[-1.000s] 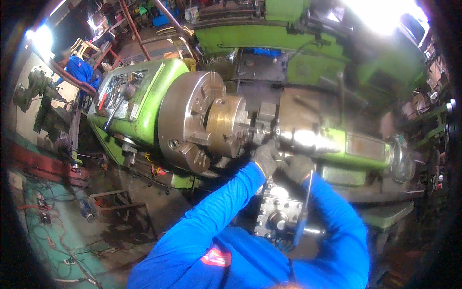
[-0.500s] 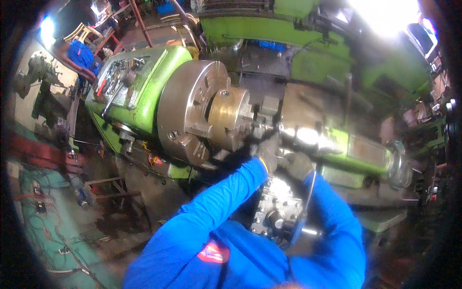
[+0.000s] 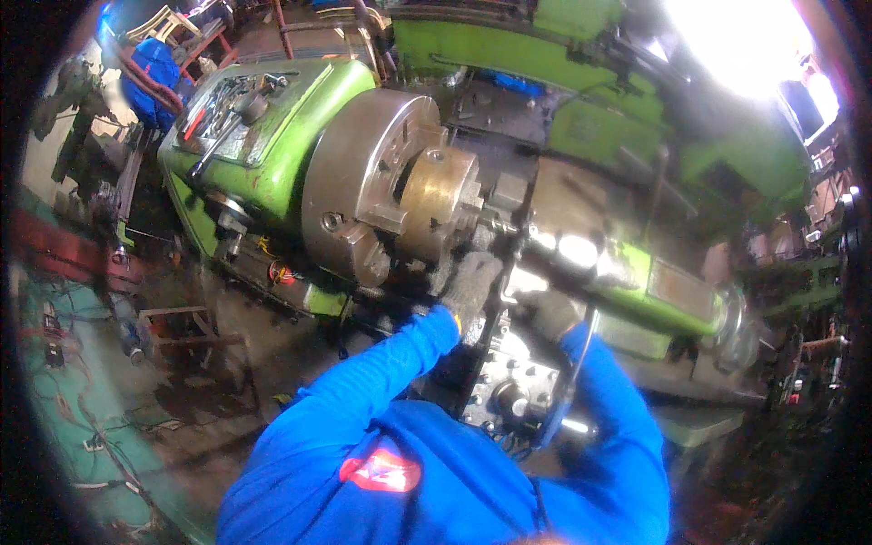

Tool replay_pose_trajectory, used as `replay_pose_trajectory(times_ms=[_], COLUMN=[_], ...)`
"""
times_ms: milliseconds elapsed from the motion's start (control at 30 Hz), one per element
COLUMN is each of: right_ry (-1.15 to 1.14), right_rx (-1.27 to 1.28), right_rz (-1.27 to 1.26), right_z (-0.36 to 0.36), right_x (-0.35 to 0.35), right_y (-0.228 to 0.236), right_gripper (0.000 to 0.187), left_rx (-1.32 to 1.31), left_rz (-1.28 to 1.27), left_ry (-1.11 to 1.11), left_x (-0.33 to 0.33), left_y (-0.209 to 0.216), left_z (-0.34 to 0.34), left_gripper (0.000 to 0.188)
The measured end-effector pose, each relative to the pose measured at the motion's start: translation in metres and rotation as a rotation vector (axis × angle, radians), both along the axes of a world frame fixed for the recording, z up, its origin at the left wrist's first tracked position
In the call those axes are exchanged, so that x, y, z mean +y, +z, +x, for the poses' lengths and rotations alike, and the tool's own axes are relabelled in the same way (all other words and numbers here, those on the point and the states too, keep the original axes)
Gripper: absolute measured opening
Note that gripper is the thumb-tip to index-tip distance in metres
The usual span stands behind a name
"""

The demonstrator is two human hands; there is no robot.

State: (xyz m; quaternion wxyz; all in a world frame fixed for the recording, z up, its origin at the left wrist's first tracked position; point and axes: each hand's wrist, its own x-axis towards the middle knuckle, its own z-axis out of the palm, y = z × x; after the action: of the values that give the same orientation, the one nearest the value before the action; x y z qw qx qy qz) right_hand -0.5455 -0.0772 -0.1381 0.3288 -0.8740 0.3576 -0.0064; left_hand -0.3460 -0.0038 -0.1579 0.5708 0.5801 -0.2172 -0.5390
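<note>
1. While holding the grey-gloved left hand (image 3: 472,284) near the small, brass-coloured metal cylinder (image 3: 431,203), cannot tell whether clamped or apart.
2. Has the blurred, grey-gloved right hand (image 3: 554,313) near the square, bolt-studded silver block (image 3: 520,373); cannot tell its grip either.
3. Shows the cylinder against the large, round steel chuck (image 3: 356,186).

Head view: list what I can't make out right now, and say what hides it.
All in the head view:
- Left hand: fingertips blurred against dark metal; whether they grip anything is unclear.
- Right hand: blurred, fingers merging with grey metal; its grip can't be told.
- Small tools atop the green machine: too small and jumbled to name.
- Lamp: its glare washes out whatever lies behind.
</note>
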Motion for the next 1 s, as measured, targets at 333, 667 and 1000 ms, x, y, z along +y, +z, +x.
replay_pose_trajectory(times_ms=[333, 667, 1000], right_ry=[-0.138, 0.109, 0.500], right_rx=[-0.377, 0.124, 0.129], right_rz=[0.026, -0.539, -0.715], right_z=[-0.020, 0.045, 0.077], right_x=[-0.012, -0.078, -0.086], right_y=[0.054, 0.117, 0.132], right_gripper=[0.030, 0.021, 0.008], left_rx=[-1.337, -1.865, -1.960], left_rz=[-0.575, 0.045, 0.005], left_ry=[0.043, 0.223, 0.291], left_x=[0.047, -0.046, -0.038], left_y=[0.173, 0.171, 0.167], left_z=[0.106, 0.194, 0.195], left_gripper=[0.015, 0.057, 0.047])
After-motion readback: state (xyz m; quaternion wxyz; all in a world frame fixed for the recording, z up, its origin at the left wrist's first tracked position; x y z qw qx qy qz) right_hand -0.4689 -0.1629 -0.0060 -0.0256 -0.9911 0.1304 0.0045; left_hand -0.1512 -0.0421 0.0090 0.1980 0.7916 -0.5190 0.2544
